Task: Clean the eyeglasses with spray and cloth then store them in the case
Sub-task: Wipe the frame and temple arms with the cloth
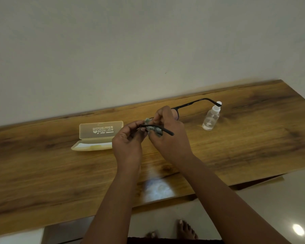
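Observation:
Black-framed eyeglasses (192, 103) are held above the wooden table (51, 173), temples unfolded. My left hand (128, 143) grips the frame near one lens. My right hand (167, 134) pinches a small grey cloth (152, 129) against the glasses; much of the lenses is hidden behind my fingers. A translucent glasses case (99, 132) lies open on the table to the left of my hands. A small clear spray bottle (211, 118) with a white cap stands upright to the right, behind one temple tip.
The table runs along a plain pale wall (130, 50). Its near edge crosses the lower frame, with a light tiled floor (271, 199) and my bare feet (185, 229) below it.

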